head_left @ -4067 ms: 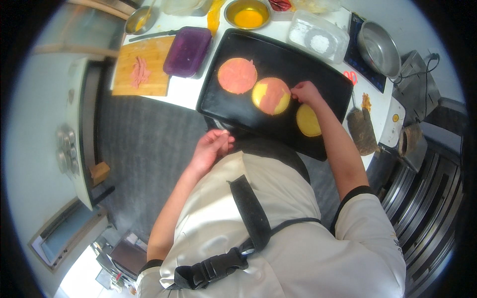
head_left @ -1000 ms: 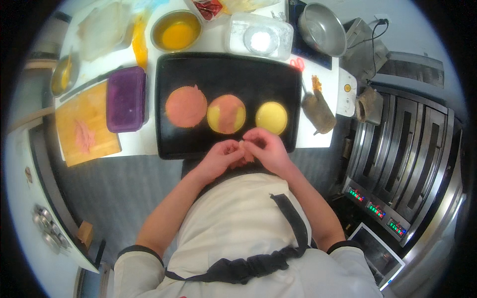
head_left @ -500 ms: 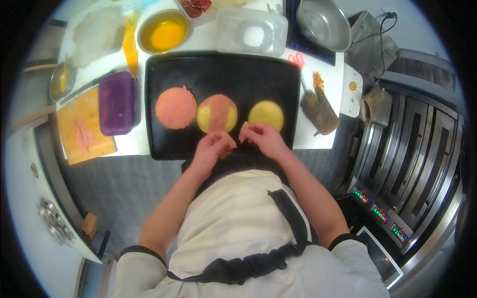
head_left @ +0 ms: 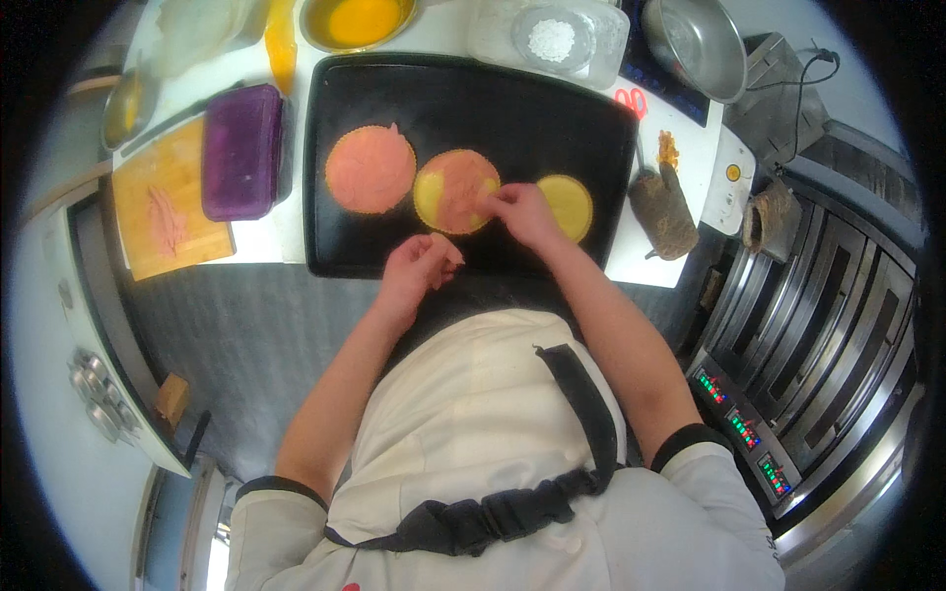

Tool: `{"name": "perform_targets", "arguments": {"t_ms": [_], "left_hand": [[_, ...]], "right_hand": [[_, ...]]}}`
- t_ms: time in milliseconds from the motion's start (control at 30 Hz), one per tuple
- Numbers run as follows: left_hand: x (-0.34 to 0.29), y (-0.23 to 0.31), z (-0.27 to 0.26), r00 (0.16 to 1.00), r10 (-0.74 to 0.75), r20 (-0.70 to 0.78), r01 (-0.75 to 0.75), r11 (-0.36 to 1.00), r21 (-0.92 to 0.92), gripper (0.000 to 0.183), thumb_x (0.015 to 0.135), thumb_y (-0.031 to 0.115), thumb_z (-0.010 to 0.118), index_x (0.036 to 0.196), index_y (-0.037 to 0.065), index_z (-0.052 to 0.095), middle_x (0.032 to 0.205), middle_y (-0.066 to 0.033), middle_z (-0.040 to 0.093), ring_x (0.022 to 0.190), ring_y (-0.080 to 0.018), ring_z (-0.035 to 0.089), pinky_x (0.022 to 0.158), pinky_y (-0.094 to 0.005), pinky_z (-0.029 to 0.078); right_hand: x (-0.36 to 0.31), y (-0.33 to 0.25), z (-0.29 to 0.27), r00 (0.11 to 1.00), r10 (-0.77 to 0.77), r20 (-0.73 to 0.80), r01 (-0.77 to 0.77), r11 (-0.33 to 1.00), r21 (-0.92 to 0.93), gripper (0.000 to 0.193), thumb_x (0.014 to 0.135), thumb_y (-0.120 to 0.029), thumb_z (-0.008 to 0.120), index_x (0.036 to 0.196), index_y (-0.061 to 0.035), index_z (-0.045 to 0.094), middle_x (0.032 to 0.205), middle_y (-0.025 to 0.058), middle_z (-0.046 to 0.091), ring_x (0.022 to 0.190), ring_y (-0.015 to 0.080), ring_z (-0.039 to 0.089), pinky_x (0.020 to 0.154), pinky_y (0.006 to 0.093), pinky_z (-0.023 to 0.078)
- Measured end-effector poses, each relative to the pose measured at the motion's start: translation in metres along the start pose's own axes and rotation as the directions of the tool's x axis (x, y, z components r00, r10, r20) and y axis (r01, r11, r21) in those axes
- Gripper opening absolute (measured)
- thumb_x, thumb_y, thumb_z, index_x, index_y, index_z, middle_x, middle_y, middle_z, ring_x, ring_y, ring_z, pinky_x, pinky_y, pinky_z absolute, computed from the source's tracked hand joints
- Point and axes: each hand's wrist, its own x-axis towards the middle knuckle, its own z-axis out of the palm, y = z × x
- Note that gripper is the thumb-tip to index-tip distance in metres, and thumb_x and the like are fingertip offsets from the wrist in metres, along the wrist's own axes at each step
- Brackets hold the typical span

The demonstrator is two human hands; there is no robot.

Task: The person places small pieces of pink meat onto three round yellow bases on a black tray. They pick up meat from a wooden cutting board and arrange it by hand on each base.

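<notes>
Three round yellow dough bases lie in a row on a black baking tray [head_left: 512, 98]. Thin pink slices, ham-like, cover the left base [head_left: 371, 169]. On the middle base [head_left: 427, 202] pink lies across the centre, with yellow showing at the left. The right base [head_left: 572, 205] is bare yellow. My right hand [head_left: 527, 215] pinches a small pink piece at the middle base's right edge; its fingertips partly hide it. Near the tray's front edge, my left hand [head_left: 414, 274] is closed on a pink slice [head_left: 450, 252].
A purple container [head_left: 241, 153] and a wooden board [head_left: 187, 231] with pink strips stand left of the tray. Behind are a bowl of orange-yellow liquid [head_left: 363, 22] and a clear tub [head_left: 601, 39] with white powder. Oven mitts [head_left: 662, 217] lie right, near an oven [head_left: 828, 325].
My right hand has moved forward to the middle base, where pink now covers more of the right side. My left hand stays near the tray's front edge. The whole view has shifted.
</notes>
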Motion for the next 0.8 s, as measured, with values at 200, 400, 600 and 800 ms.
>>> {"name": "perform_targets", "arguments": {"t_ms": [200, 400, 600, 800], "left_hand": [[0.004, 0.000, -0.003, 1.000, 0.010, -0.004, -0.010, 1.000, -0.021, 0.024, 0.112, 0.032, 0.068, 0.113, 0.008, 0.068, 0.104, -0.0034, 0.078, 0.089, -0.0128, 0.069, 0.080, -0.0287, 0.056], [0.004, -0.006, -0.001, 0.999, 0.038, 0.003, -0.038, 0.998, -0.059, 0.026, 0.112, 0.033, 0.069, 0.112, 0.007, 0.068, 0.104, -0.0040, 0.078, 0.088, -0.0134, 0.070, 0.078, -0.0290, 0.056], [0.003, -0.006, -0.002, 1.000, 0.018, -0.023, -0.018, 0.999, -0.027, 0.023, 0.112, 0.031, 0.068, 0.113, 0.008, 0.067, 0.105, -0.0042, 0.078, 0.088, -0.0137, 0.070, 0.079, -0.0294, 0.057], [0.002, -0.008, -0.003, 1.000, 0.028, -0.008, -0.028, 0.998, -0.059, 0.024, 0.112, 0.031, 0.067, 0.114, 0.008, 0.068, 0.105, -0.0041, 0.078, 0.090, -0.0136, 0.070, 0.081, -0.0297, 0.058]], "right_hand": [[0.008, -0.001, 0.002, 0.998, 0.010, -0.066, -0.014, 0.998, -0.062, 0.035, 0.097, -0.033, 0.082, 0.106, 0.0011, 0.084, 0.095, 0.0155, 0.083, 0.087, 0.0254, 0.079, 0.081, 0.0398, 0.060], [0.007, 0.000, 0.003, 0.996, -0.009, -0.090, 0.005, 0.999, -0.044, 0.037, 0.099, -0.033, 0.080, 0.109, 0.0030, 0.083, 0.097, 0.0174, 0.083, 0.088, 0.0260, 0.080, 0.081, 0.0395, 0.060], [0.012, 0.005, 0.008, 0.991, -0.057, -0.125, 0.059, 0.998, 0.007, 0.038, 0.100, -0.034, 0.079, 0.110, 0.0022, 0.083, 0.094, 0.0176, 0.083, 0.086, 0.0282, 0.080, 0.080, 0.0408, 0.060], [0.012, 0.008, 0.009, 0.991, 0.004, -0.134, -0.016, 0.996, -0.089, 0.036, 0.099, -0.032, 0.079, 0.097, 0.0029, 0.083, 0.081, 0.0148, 0.077, 0.075, 0.0228, 0.073, 0.073, 0.0392, 0.055]]}}
